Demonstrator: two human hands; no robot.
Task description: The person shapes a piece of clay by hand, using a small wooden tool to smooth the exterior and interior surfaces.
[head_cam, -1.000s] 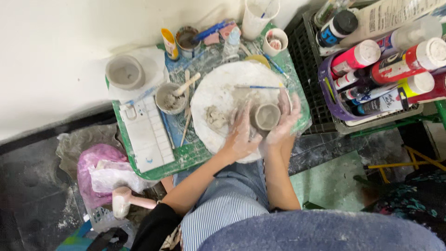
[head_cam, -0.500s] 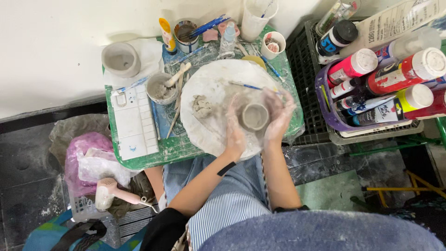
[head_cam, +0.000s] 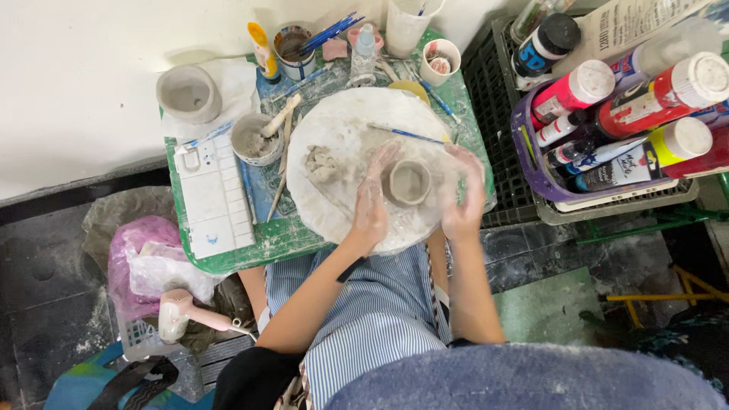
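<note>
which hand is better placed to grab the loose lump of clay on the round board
Left. The left hand rests against the clay cup on the side facing the loose clay lump. The right hand is on the cup's far side, so it would have to cross over.

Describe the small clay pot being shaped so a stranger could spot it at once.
Find the round white board on the green mat. Near its lower right, between the left hand and right hand, sits a small grey clay pot. Unlike the shapeless clay lump nearby, it is hollow.
</note>
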